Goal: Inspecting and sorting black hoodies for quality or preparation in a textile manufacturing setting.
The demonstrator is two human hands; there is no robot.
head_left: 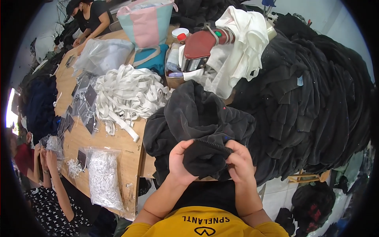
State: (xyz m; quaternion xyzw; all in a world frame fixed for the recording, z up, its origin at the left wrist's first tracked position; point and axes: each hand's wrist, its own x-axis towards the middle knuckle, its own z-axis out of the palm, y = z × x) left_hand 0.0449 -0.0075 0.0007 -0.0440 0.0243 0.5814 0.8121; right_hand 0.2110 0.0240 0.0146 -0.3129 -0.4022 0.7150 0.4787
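A black fleece garment (203, 114) lies bunched on the table in front of me. One part of it is turned up between my hands, showing a black inner side and a curved edge with a thick, ridged seam. My left hand (180, 162) is closed on the left end of this edge, thumb and fingers pinching the cloth. At the right end, my right hand (240, 160) grips the same edge, its fingers bent over the seam. Small red and blue specks dot the fleece just beyond my hands.
Large piles of dark garments (308, 91) fill the right side. Left of me are white elastic strips (130, 91), tags (85, 94) and a clear bag of white cords (104, 177). A red corded tool (201, 44) and white cloth (244, 43) lie behind. Co-workers (94, 15) sit along the table.
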